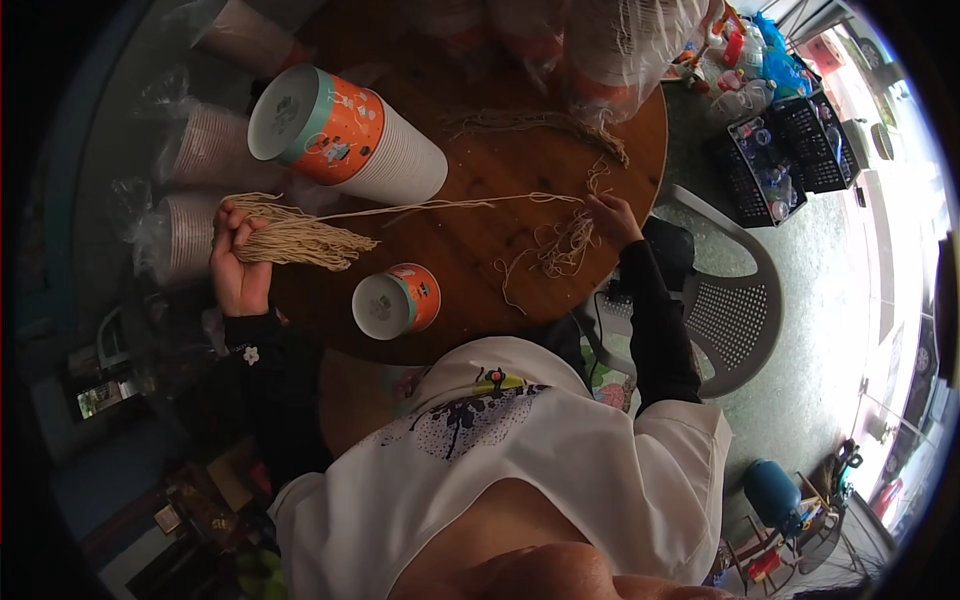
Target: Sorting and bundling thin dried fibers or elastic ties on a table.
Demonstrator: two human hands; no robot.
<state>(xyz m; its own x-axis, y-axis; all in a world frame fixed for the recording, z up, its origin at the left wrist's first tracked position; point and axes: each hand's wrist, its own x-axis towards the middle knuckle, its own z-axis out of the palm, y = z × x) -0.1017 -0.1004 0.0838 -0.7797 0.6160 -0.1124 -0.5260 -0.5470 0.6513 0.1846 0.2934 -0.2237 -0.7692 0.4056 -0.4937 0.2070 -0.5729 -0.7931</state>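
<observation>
A thick bundle of beige string point(310, 242) is gripped in my left hand point(240, 262) at the table's left edge, its loose ends hanging to the right. From it a strand point(440, 206) runs taut across the table to my right hand point(612, 218), whose fingers pinch it. Just below and left of that hand lies a loose tangle of string point(568, 248). Behind the strand, a tall stack of paper cups point(372, 140) with an orange and green outer cup rests tilted. One smaller orange and white paper cup point(396, 301) sits upside down near me.
More string point(540, 122) lies across the back of the round wooden table point(480, 160). Bagged cup stacks point(205, 150) line the left side; a large clear bag of cups point(625, 60) stands at the back right. A grey plastic chair point(740, 290) and black crates of bottles point(765, 165) are on the right.
</observation>
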